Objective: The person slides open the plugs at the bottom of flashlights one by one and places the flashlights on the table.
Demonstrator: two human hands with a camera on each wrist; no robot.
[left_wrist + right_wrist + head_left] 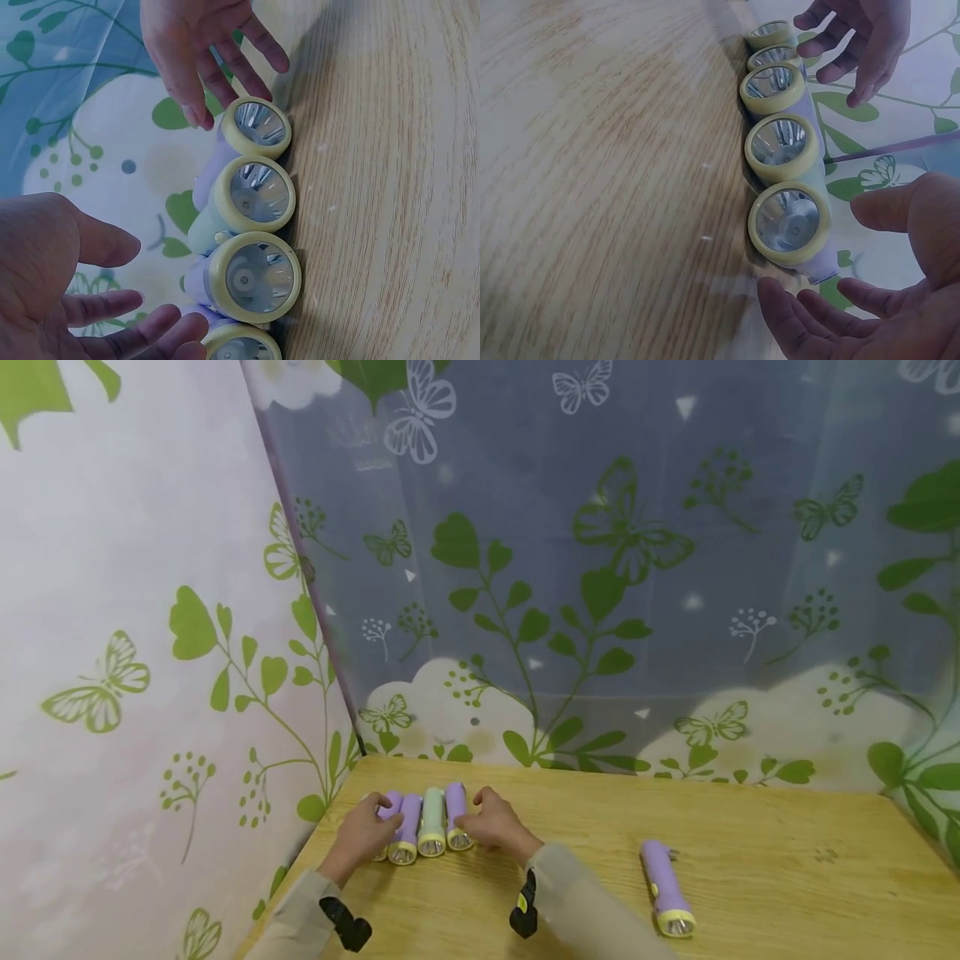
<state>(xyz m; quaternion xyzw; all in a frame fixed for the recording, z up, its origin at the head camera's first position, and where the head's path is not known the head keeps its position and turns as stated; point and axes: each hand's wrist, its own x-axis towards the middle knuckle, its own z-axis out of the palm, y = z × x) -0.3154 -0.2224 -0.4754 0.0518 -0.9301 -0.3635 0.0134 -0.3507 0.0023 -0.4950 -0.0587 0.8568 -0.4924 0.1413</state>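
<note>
Several flashlights with yellow rims lie side by side in a row at the table's back left, lenses facing the person. One is a mint green flashlight [432, 810]; just right of it, at the row's right end, lies a purple flashlight [455, 802]. Left of the green one is another purple flashlight [408, 820]. My left hand [364, 832] is at the row's left end, partly hiding the flashlights there, fingers loosely spread. My right hand [493, 822] is beside the right end, thumb close to the purple flashlight, fingers relaxed. Neither hand grips anything.
Apart from the row, a single purple flashlight [663, 881] lies on the wooden table [765, 877] to the right. A patterned blue curtain [510, 568] stands behind the table, and a pale patterned curtain [135, 610] runs along its left side.
</note>
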